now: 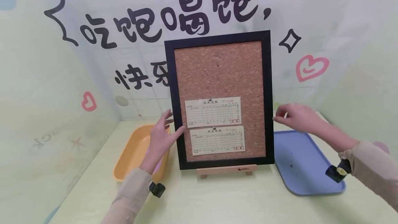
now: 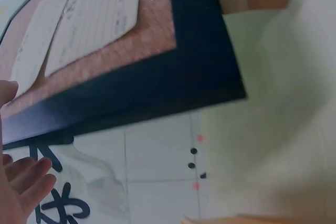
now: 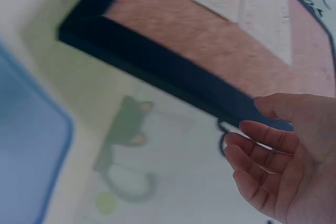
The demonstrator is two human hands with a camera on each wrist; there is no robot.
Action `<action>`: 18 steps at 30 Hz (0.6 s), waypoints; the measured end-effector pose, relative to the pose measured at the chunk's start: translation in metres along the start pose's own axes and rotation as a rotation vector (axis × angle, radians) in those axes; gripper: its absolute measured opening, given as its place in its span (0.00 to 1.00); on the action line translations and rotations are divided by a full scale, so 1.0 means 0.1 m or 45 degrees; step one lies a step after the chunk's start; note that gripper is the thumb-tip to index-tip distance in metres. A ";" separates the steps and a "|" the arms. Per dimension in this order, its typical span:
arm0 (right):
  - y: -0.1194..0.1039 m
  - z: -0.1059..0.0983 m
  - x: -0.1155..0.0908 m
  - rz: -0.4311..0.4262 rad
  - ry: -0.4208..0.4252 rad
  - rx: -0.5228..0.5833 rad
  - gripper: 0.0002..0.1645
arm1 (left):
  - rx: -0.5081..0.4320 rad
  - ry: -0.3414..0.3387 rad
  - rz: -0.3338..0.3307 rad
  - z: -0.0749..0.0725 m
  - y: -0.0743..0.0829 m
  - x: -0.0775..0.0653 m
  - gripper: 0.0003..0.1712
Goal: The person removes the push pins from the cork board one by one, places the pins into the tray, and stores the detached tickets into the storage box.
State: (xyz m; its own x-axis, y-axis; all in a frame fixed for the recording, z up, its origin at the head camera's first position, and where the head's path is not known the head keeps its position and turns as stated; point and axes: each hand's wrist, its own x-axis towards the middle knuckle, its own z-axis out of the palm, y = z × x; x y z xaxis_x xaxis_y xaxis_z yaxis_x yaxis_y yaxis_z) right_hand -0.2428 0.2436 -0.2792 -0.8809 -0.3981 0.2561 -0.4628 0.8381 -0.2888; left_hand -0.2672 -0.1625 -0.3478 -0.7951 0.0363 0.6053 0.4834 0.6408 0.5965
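A black-framed cork board (image 1: 217, 68) stands upright on a small wooden easel (image 1: 227, 170). Two paper forms (image 1: 213, 112) are pinned one above the other on its lower half, each with a metal pushpin (image 1: 210, 99) at its top edge. My left hand (image 1: 160, 139) is at the board's left edge, thumb stretched across the front of the frame and fingers spread outside it. At the opposite edge is my right hand (image 1: 295, 117), its fingers loosely bent. In the right wrist view the right thumb and index finger come close to the frame; contact is unclear.
Left of the board is an orange tray (image 1: 132, 155), partly covered by my left arm, with something pink-purple in it. A blue tray (image 1: 306, 161) lies at the right, a small metal pin (image 1: 291, 165) on it. Behind stands a wall printed with black characters.
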 end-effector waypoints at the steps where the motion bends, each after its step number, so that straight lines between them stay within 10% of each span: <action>1: -0.05 -0.05 0.04 -0.009 0.010 -0.008 0.07 | 0.002 0.009 0.022 0.02 0.04 0.03 0.44; 18: -0.75 0.12 0.58 -0.105 0.051 0.060 0.08 | 0.004 0.222 0.193 0.28 0.07 0.25 0.53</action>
State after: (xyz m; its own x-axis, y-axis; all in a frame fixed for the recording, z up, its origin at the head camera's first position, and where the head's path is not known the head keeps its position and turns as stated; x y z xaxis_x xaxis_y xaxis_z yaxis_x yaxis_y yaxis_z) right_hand -0.2601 0.1527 -0.2540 -0.8352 -0.4493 0.3171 -0.5388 0.7841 -0.3080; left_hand -0.2943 -0.1361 -0.3430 -0.6384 -0.0006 0.7697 0.5911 0.6402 0.4907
